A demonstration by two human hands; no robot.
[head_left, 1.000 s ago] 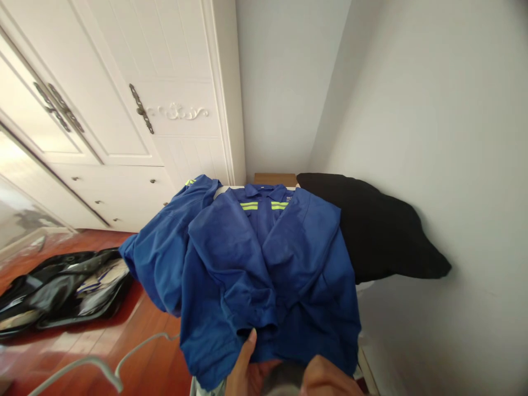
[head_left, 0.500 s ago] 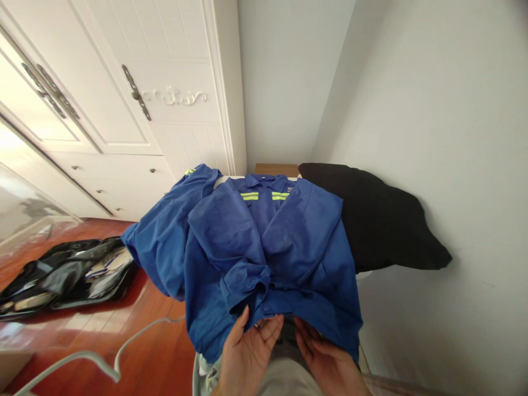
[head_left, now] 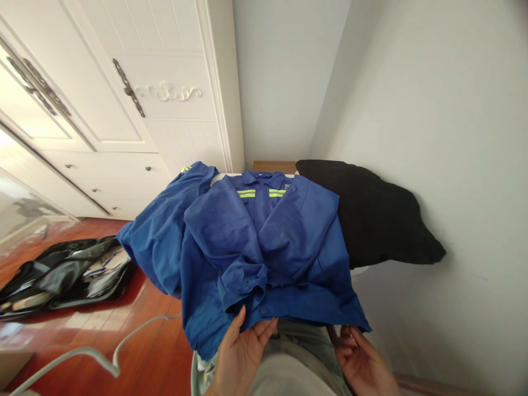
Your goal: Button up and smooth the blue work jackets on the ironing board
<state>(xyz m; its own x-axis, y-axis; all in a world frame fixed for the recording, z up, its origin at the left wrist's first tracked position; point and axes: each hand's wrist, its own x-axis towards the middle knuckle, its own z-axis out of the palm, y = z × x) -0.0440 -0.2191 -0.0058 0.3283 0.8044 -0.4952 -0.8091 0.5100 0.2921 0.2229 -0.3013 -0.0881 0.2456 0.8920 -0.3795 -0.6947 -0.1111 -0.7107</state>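
Note:
A blue work jacket (head_left: pixel 264 247) with yellow-green reflective stripes near the collar lies folded on a narrow surface in front of me, its sleeves crossed over the front. My left hand (head_left: pixel 243 352) is at the jacket's near hem, thumb on top of the cloth and fingers beneath it. My right hand (head_left: pixel 363 363) is at the hem's right corner with its fingers curled on the edge. A grey-green cloth (head_left: pixel 289 363) shows under the hem between my hands.
A black cushion or cloth (head_left: pixel 379 220) lies right of the jacket, against the wall. A white wardrobe (head_left: pixel 124 110) stands at the left. An open black bag (head_left: pixel 61 275) lies on the wooden floor. A pale curved rail (head_left: pixel 103 357) runs along the lower left.
My hands have spread apart along the hem: the right one slid to the right corner. The hem now lies straighter and closer to me.

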